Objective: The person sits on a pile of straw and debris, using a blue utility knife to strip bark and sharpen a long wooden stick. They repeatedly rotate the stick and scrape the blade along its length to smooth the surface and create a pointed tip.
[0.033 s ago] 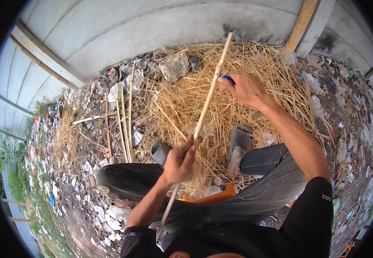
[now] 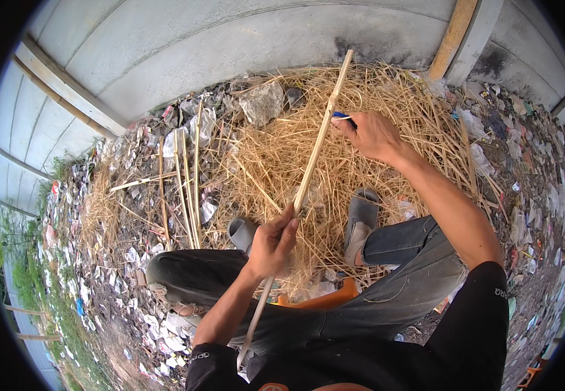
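Note:
A long, pale bamboo strip (image 2: 317, 143) slants across my front, its far end near the wall and its near end down by my lap. My left hand (image 2: 273, 244) is closed around its lower middle. Closed on a small blue-handled tool, probably a cutter knife (image 2: 343, 118), my right hand (image 2: 372, 135) is at the strip's upper part, just below a joint. The blade is too small to make out. A thin pale curl shows beside the tool. Beneath the strip lies a heap of straw-coloured bamboo shavings (image 2: 269, 153).
Several cut strips (image 2: 194, 176) lie left of the heap. A grey rock (image 2: 261, 103) rests near the concrete wall (image 2: 230, 39). Grey slippers (image 2: 362, 215) are on my feet, with an orange seat edge (image 2: 325, 296) beneath me. Litter (image 2: 171, 335) covers the ground around.
Both hands hold nearly the same places on the strip and the tool. A thin pale curl shows more plainly by the blue tool. Otherwise the view has barely shifted.

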A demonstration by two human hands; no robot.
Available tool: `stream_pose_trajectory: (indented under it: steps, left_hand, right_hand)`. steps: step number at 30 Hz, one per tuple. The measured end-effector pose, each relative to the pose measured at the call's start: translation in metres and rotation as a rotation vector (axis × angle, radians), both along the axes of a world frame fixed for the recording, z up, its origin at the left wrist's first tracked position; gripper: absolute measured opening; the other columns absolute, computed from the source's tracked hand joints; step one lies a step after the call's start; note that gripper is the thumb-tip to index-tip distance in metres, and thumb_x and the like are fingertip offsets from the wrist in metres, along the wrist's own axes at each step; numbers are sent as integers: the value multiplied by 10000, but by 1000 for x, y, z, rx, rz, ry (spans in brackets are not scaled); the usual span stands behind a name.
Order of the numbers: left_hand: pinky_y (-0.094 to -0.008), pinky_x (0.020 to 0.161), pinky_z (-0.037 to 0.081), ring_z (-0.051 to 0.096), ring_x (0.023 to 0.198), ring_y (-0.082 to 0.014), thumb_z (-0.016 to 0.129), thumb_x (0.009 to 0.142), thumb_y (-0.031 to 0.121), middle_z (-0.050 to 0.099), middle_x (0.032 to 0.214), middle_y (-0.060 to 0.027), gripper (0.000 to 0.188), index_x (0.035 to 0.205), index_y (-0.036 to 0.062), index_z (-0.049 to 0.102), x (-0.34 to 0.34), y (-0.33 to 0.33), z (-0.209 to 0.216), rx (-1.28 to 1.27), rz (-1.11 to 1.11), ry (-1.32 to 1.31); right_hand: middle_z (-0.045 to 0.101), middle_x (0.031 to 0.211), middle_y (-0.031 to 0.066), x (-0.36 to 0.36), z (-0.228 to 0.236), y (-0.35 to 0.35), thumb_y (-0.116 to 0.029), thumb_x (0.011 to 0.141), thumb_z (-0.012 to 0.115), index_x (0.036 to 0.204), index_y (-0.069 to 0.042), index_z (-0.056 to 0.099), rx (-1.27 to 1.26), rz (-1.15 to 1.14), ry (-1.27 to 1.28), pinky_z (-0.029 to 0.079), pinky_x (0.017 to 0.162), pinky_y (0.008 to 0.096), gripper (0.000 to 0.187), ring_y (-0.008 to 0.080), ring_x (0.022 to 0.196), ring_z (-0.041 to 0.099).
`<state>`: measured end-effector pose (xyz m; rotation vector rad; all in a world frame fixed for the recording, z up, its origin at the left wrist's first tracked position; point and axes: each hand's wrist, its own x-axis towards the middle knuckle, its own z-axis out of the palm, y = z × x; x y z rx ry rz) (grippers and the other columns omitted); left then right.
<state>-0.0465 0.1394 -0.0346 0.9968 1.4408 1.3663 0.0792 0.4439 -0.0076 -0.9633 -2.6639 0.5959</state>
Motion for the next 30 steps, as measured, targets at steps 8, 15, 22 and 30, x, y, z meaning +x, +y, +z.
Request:
stream_pose_trajectory:
  steps: [8, 15, 22, 30]
  left_hand:
    - [-192, 527, 295, 343, 612, -11, 511, 1070, 199, 397, 741, 81, 445, 1424, -67, 461, -5, 9, -3, -18, -39, -63]
    - [-199, 505, 284, 325, 587, -10, 510, 1070, 186, 387, 731, 84, 480, 1478, -50, 416, -21, 0, -17, 8, -102, -406]
    - [-196, 556, 319, 346, 623, -16, 519, 1067, 190, 388, 749, 79, 486, 1480, -47, 423, -9, 2, 4, 28, -118, -240]
    - [-226, 608, 401, 428, 671, -38, 551, 1049, 202, 467, 749, 42, 483, 1432, -79, 464, -16, -2, -2, 16, -147, 56]
  right_hand:
    - [398, 421, -21, 2, -13, 18, -651, 1026, 311, 727, -86, 658, 308, 13, 62, 329, 342, 318, 728, 127, 354, 416]
    - [406, 437, -36, 2, 1, 15, -653, 1018, 342, 714, -103, 630, 400, -72, -17, 307, 328, 304, 691, 108, 350, 377]
    - [520, 533, -3, 29, 27, 29, -655, 977, 468, 891, -83, 662, 376, -52, 196, 435, 452, 343, 610, 151, 456, 525]
    - [697, 715, 116, 25, 42, 0, -276, 912, 722, 1083, -73, 721, 402, 252, 415, 500, 558, 355, 266, 236, 604, 675]
